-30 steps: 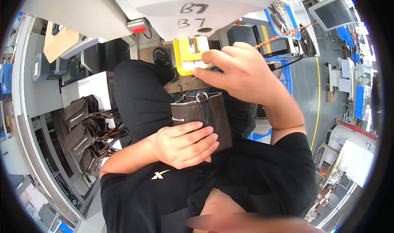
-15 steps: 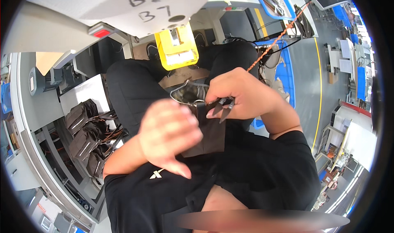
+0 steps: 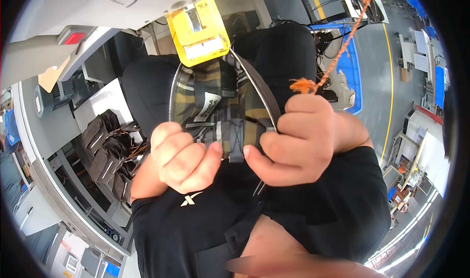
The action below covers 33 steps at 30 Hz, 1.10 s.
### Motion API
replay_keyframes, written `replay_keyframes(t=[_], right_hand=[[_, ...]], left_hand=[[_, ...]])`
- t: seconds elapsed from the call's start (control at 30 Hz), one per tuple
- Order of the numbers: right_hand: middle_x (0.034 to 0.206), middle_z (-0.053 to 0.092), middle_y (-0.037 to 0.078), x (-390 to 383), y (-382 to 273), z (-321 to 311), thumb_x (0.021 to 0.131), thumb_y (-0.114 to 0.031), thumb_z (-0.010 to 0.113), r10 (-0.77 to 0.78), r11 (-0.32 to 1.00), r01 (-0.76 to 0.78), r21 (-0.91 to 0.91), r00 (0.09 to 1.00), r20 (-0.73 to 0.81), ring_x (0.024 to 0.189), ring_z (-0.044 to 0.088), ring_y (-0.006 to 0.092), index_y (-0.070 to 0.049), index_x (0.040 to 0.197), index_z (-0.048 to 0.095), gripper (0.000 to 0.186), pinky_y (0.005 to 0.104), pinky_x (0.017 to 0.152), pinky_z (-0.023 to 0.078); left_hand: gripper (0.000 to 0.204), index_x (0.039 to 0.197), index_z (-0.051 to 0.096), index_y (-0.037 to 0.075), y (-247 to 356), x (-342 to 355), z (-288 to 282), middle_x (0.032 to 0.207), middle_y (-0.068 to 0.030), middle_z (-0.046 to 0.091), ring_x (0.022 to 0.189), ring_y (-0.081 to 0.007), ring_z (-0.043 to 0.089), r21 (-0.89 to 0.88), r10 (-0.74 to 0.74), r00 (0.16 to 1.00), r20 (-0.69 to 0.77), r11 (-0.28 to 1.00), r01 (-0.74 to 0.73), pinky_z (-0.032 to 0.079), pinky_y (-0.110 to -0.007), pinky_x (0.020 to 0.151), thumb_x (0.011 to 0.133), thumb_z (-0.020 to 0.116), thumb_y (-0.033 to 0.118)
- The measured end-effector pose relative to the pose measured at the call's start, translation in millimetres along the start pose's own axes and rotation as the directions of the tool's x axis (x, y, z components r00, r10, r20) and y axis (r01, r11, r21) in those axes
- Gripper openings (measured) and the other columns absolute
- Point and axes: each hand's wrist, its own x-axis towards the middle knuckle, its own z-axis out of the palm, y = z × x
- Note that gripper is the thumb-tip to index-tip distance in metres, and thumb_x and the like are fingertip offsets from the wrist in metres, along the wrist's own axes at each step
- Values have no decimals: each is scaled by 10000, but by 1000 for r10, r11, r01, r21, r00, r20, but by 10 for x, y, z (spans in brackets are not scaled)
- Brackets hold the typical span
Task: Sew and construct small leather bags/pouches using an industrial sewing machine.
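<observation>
A small dark zip bag (image 3: 252, 111) lies spread open above my lap, its plaid lining and a white label (image 3: 207, 106) showing between two silver zipper edges. My left hand (image 3: 183, 158) is closed on the near left edge of the bag, thumb pointing inward. On the opposite side my right hand (image 3: 303, 141) grips the near right edge, fingers curled. Two thin dark points (image 3: 258, 187) stick out below my right hand, apparently the thread snips seen there earlier; their handles are hidden. A dark strap end (image 3: 236, 150) shows between my two thumbs.
A yellow machine part (image 3: 196, 33) hangs under the pale machine head, over the bag's far end. An orange twisted cord (image 3: 345, 48) ends in a frayed tuft by my right hand. Several dark bags (image 3: 105, 150) lie at left; a blue-rimmed bin (image 3: 353, 77) stands at right.
My left hand has come down from its blurred position and taken hold of the bag. The bag now spreads wide, lining exposed. The snips have turned mostly out of sight inside my right hand.
</observation>
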Motion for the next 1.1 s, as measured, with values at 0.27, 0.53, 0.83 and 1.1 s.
replay_keyframes(t=[0.27, 0.53, 0.83, 1.1], right_hand=[[701, 466, -45, -53, -43, 67, 576, -81, 732, -26, 1000, 25, -9, 997, -66, 514, 289, 100, -115, 804, 699, 233, 286, 484, 179], [697, 460, -46, -53, -86, 122, 568, -91, 732, -1, 1000, -1, -13, 991, -133, 515, 286, 102, -121, 790, 687, 229, 283, 484, 179], [696, 454, -44, -42, -102, 133, 598, -80, 732, 10, 1000, -11, -3, 989, -150, 510, 285, 99, -112, 785, 674, 199, 280, 479, 175], [690, 457, -43, -37, -107, 145, 605, -81, 734, 11, 1000, -8, 20, 987, -161, 501, 283, 97, -107, 764, 663, 176, 282, 476, 171]], left_hand=[[254, 858, 660, 84, 51, -98, -4, 862, -29, 477, 696, -192, 476, 39, -27, 998, -55, 999, 29, 379, -337, 565, 615, 731, 85], [279, 890, 653, 89, 97, -96, -64, 893, -36, 480, 728, -201, 479, 12, -54, 999, 2, 998, 54, 397, -346, 577, 619, 716, 97], [282, 905, 628, 97, 131, -115, -88, 898, -38, 478, 743, -210, 478, 1, -95, 995, 25, 995, 95, 417, -366, 601, 631, 695, 119], [295, 940, 612, 103, 132, -127, -24, 881, -35, 465, 734, -200, 468, 27, -57, 998, -11, 998, 57, 417, -367, 597, 661, 701, 131]])
